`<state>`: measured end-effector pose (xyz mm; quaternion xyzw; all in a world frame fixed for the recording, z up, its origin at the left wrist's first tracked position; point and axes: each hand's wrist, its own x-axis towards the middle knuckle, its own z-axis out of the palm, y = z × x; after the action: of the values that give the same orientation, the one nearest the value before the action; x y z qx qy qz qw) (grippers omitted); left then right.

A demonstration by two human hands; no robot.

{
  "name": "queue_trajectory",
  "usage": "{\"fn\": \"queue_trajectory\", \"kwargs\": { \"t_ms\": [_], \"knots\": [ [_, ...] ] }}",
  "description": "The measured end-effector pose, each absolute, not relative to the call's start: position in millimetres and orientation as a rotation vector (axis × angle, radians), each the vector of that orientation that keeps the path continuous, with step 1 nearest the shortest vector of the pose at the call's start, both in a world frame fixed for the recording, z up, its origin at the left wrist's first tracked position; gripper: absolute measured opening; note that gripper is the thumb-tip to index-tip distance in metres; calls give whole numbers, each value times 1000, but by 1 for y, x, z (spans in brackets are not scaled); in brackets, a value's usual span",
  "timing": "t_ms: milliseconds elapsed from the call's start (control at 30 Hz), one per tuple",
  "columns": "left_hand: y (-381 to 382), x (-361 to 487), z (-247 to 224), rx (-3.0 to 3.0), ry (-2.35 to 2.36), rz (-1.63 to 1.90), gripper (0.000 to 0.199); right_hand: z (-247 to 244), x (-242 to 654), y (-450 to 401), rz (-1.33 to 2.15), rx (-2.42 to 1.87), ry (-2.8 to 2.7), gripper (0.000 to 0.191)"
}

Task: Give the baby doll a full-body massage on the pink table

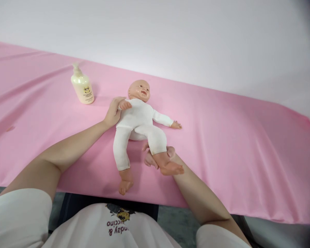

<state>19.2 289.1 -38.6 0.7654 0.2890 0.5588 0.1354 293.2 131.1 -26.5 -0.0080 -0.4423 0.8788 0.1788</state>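
Head view: the doll [136,115] is being supported on its back by the pink-covered bench [222,155]. Its raised leg [157,140] is being gripped near the ankle by the right hand [151,160]. Its opposite arm [125,104] is being touched by the left hand [113,113]; whether that arm is being gripped cannot be told. A pump bottle [82,88] is being carried upright by the bench, near the left hand.

Seemingly a baby-care practice space: doll [136,113], pump bottle [82,89], pink-draped table [237,155].
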Motion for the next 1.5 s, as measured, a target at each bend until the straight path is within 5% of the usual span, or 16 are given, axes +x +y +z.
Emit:
{"fn": "queue_trajectory", "kwargs": {
  "t_ms": [467, 667, 933, 1167, 1500],
  "knots": [
    [277, 21, -26, 2523, 889, 1346, 33, -24, 291, 136, 2044, -641, -895, 42],
    [284, 22, -33, 2331, 990, 1526, 38, -28, 293, 129, 2170, -502, -1003, 69],
    [315, 10, -58, 1836, 1074, 1694, 70, -14, 296, 131, 2652, -204, -1384, 73],
    [335, 0, -81, 1484, 1189, 1685, 65, 8, 290, 137, 2700, 23, -1954, 67],
    [325, 8, -68, 1460, 1129, 1770, 60, -27, 288, 147, 2768, 538, -1575, 85]
  ]
}}
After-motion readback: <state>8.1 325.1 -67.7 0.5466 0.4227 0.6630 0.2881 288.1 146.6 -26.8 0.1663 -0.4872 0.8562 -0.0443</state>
